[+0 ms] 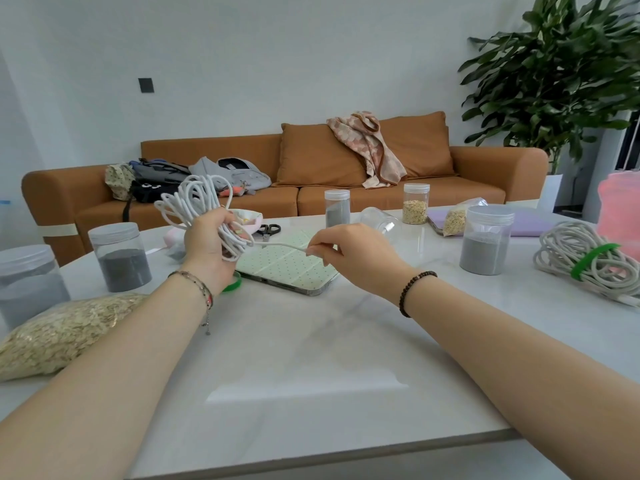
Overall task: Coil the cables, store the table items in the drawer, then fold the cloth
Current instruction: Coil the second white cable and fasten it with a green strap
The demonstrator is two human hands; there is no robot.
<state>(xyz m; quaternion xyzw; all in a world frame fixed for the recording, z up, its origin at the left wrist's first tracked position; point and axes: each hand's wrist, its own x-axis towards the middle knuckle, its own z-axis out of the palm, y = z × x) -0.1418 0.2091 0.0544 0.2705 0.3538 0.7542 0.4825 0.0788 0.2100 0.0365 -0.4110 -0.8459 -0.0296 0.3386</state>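
Two hands work above the counter (311, 341): the left hand (207, 244) grips a bundle of white cable (197, 199) loops, the right hand (349, 247) pinches its loose end stretched between them

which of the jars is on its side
The empty clear jar just beyond the right hand; the others stand upright, lidded, holding grey powder or oats.

White table (311, 358): oat bag (59, 334) left, grey jars (121, 258), tablet (287, 268) centre, scissors (269, 230) behind it, oat jar (415, 206) far side, tied cable (581, 258) right.
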